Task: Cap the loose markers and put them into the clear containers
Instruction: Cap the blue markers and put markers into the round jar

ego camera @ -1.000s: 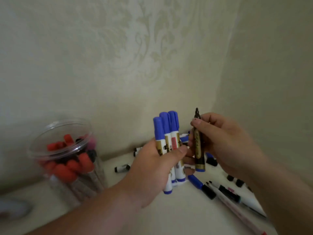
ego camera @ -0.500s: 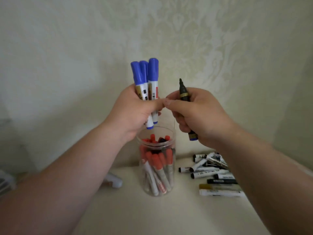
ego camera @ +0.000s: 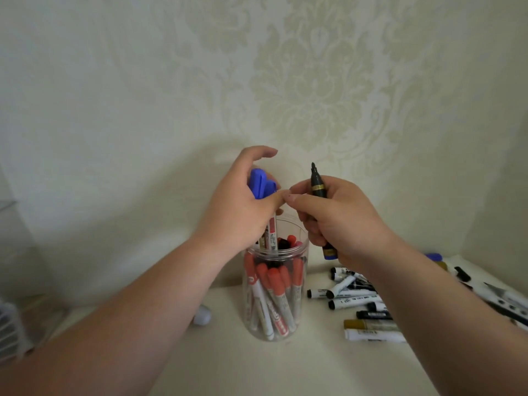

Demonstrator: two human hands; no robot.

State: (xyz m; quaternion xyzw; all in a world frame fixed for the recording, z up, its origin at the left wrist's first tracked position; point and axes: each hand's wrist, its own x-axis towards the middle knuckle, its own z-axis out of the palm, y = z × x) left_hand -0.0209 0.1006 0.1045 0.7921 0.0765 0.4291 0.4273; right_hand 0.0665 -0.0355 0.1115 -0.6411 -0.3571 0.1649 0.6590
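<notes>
A clear jar [ego camera: 303, 247] stands on the cream table and holds several red-capped markers [ego camera: 275, 281]. My left hand [ego camera: 234, 215] is right above its mouth, holding a few blue-capped markers [ego camera: 258, 184] upright. Their lower ends are inside the jar. My thumb lies against them and my index finger arches loosely over the caps. My right hand [ego camera: 345, 224] grips an uncapped black marker [ego camera: 316, 181] with a gold band, tip up, just right of the jar.
Several loose markers [ego camera: 353, 301] lie in a pile right of the jar, with more markers and loose caps [ego camera: 461, 273] at the far right. A small white object [ego camera: 202, 315] sits left of the jar. The patterned wall is close behind.
My left hand has come down over the jar, and the blue-capped markers have slid lower, their ends now inside it. My right hand followed down with the black marker.
</notes>
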